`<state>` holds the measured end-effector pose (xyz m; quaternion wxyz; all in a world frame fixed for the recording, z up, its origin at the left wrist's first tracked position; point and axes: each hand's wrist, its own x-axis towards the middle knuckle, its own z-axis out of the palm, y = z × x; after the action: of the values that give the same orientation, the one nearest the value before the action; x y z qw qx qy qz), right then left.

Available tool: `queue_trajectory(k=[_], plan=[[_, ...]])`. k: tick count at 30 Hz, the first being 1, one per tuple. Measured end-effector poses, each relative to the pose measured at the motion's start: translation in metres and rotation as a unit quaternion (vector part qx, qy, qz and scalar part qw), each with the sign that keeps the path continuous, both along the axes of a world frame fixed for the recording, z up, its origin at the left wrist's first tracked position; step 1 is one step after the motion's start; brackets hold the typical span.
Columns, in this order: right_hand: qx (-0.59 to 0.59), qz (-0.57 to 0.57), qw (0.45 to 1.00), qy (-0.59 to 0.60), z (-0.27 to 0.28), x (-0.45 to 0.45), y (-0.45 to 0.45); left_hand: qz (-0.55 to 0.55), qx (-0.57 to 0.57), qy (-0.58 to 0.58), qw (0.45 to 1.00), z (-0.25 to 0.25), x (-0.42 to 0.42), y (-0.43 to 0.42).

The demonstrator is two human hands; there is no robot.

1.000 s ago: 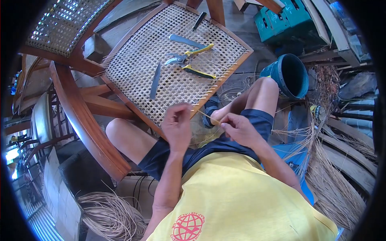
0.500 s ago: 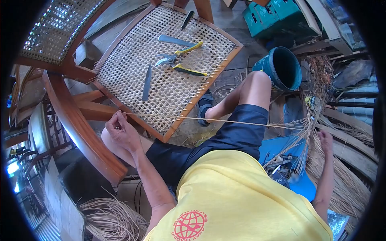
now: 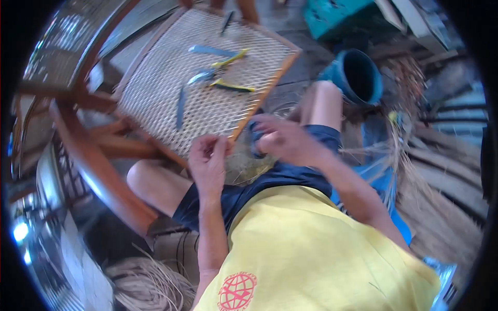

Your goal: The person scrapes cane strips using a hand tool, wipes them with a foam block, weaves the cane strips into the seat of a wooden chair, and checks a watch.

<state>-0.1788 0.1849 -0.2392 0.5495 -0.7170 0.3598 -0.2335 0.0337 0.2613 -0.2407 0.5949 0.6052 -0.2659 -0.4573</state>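
My left hand (image 3: pixel 208 161) is at the front corner of a woven cane chair seat (image 3: pixel 171 67), fingers curled and pinched together. Whatever is between those fingertips is lost in the blur. My right hand (image 3: pixel 284 140) is beside the seat's wooden front edge, over my lap, its fingers smeared by motion. On the cane lie pruning shears (image 3: pixel 207 75) with yellow handles, spread apart. Near them are a flat metal blade (image 3: pixel 211 51), a second narrow blade (image 3: pixel 180 108) and a dark-handled tool (image 3: pixel 226 23).
A teal bucket (image 3: pixel 358 78) stands right of my knee, with a green crate (image 3: pixel 337 18) behind. Loose cane strands (image 3: pixel 402 150) hang at the right above a blue container (image 3: pixel 397 228). A coiled cane bundle (image 3: pixel 150 285) sits lower left, by a curved wooden chair part (image 3: pixel 98 171).
My left hand has moved right to the seat's front corner. My right hand has swung in from the far right. The strand stretched across from my left hand no longer shows clearly.
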Motion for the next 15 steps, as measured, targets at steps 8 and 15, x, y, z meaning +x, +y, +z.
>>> queue_trajectory(k=[8,15], plan=[[-0.081,-0.017,0.985,0.152,0.028,-0.055,-0.002,0.078,-0.018,-0.112,0.99,-0.01,0.037,0.003],[-0.03,-0.223,0.869,0.44,0.082,-0.377,-0.009,0.12,0.005,-0.114,0.986,-0.015,0.068,-0.016]])
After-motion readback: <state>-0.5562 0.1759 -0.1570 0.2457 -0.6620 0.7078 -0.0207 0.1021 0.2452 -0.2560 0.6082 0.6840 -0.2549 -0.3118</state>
